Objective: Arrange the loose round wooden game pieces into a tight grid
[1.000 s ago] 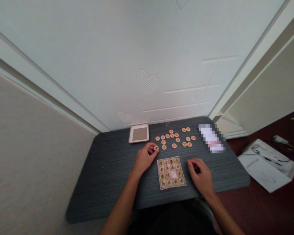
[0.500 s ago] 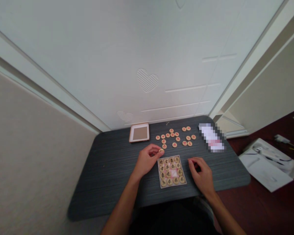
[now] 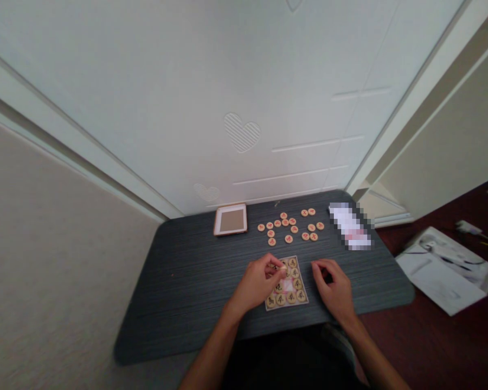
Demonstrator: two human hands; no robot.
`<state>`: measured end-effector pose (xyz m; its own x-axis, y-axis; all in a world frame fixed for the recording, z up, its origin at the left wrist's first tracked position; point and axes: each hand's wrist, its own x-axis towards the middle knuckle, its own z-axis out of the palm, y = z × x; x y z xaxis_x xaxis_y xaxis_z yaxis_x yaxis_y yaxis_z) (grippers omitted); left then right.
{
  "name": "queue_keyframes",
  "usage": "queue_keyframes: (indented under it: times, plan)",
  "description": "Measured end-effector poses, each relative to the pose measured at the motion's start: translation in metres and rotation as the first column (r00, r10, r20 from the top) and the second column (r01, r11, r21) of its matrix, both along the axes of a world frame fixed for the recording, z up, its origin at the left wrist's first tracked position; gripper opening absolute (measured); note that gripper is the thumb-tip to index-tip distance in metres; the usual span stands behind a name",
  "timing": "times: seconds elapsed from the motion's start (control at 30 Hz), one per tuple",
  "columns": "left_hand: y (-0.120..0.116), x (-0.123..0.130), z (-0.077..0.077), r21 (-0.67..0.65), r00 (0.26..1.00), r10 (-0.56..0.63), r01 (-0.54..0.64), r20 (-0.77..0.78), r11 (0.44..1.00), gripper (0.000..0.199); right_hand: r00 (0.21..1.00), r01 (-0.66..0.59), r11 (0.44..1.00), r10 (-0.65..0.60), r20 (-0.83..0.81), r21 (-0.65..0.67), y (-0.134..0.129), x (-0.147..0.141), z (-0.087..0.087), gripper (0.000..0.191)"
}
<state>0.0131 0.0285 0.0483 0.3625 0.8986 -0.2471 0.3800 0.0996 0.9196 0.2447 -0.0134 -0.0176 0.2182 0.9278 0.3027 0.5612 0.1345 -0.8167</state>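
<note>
My left hand (image 3: 257, 284) pinches a round xiangqi piece (image 3: 283, 269) above a shallow square box (image 3: 307, 299). Inside the box, black-marked xiangqi pieces (image 3: 291, 296) lie in rows, with one bare pink-and-white spot (image 3: 288, 285) among them. The hand hides the box's upper left part. My right hand (image 3: 334, 287) rests on the table just right of the box, its fingers curled; whether anything is in them is hidden. Beyond the box, several red-marked xiangqi pieces (image 3: 288, 239) lie loose on the table.
A box lid or tray with a pale rim (image 3: 217, 225) lies at the back of the dark table (image 3: 179, 281), against the white panel (image 3: 179, 108). At the right end is a blurred-out flat object (image 3: 350, 225). A white box (image 3: 447, 276) sits on the floor to the right.
My left hand has carried the piece from the box's upper left edge rightward and nearer, over the box near the bare spot. My right hand has stayed in place.
</note>
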Motion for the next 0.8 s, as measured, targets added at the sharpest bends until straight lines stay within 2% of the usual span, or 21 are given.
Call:
queue_keyframes:
  times: [0.2,0.33,0.5,0.8]
  plan:
    - [-0.003,0.006,0.01,0.172,0.966,-0.101,0.144,-0.236,0.974,0.017,1.0,0.002,1.0,-0.002,-0.003,0.009,0.0,-0.001,0.0,0.018]
    - [-0.005,0.008,0.01,0.226,0.923,-0.151,0.241,-0.355,0.944,0.015,1.0,0.012,1.0,-0.012,-0.004,0.025,0.001,-0.001,0.001,0.019]
    - [-0.007,0.01,0.005,0.264,0.892,-0.162,0.291,-0.422,0.92,0.013,1.0,0.002,1.0,-0.002,-0.005,0.018,0.001,-0.001,0.002,0.022]
    - [-0.003,0.012,0.006,0.312,0.846,-0.171,0.363,-0.505,0.878,0.013,1.0,0.009,1.0,-0.008,-0.006,0.016,0.002,-0.001,0.001,0.023]
